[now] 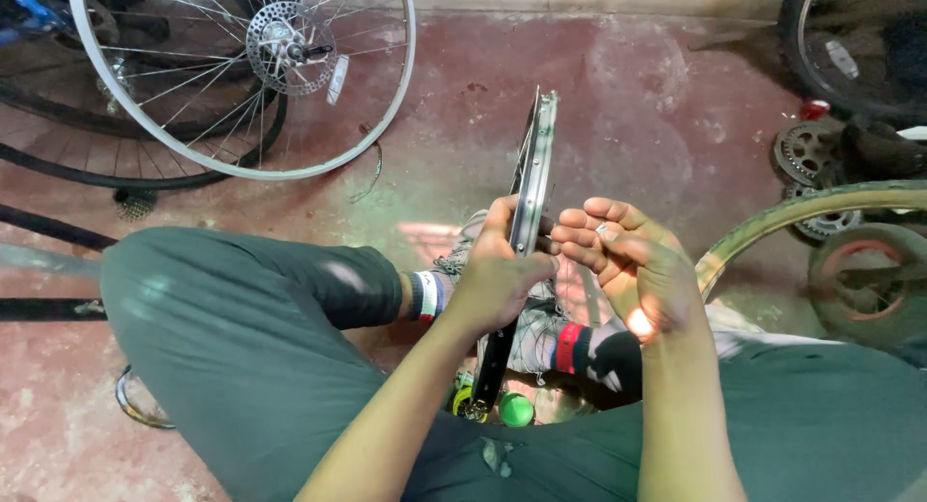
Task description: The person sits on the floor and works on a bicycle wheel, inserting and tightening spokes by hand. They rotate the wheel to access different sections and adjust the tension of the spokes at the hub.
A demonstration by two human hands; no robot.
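Rim [534, 164]: one (edge-on) | left hand [497, 275] grips it | right hand [628, 261] open, beside | spoked wheel [241, 77]: one

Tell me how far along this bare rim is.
Early, it seems. Done: the rim is stripped, with no tyre, hub or spokes showing on it. In hand: the left hand grips it edge-on over the lap, while the right hand holds something tiny at its fingertips, too small to identify. Left: it likely still needs spokes and a hub, like the built wheel leaning nearby.
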